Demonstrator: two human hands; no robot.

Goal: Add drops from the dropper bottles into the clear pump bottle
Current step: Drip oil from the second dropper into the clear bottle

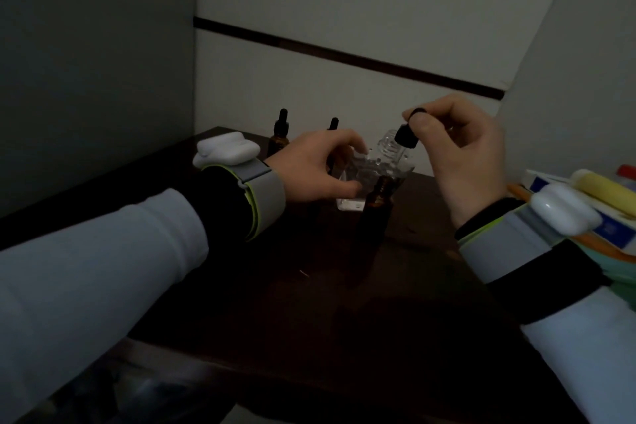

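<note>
The clear pump bottle (375, 169) stands on the dark wooden table (309, 293) with its threaded neck uncapped. My left hand (316, 165) grips its left side. My right hand (457, 151) pinches the rubber bulb of a black dropper cap (406, 136), holding it right at the clear bottle's neck. An uncapped amber dropper bottle (375, 203) stands just in front of the clear bottle. Two more capped amber dropper bottles (280, 131) (333, 123) stand behind my left hand, the second mostly hidden.
A pile of coloured packages and boxes (592, 196) lies at the table's right edge. White walls close in behind and to the right, a dark panel to the left. The scene is dim.
</note>
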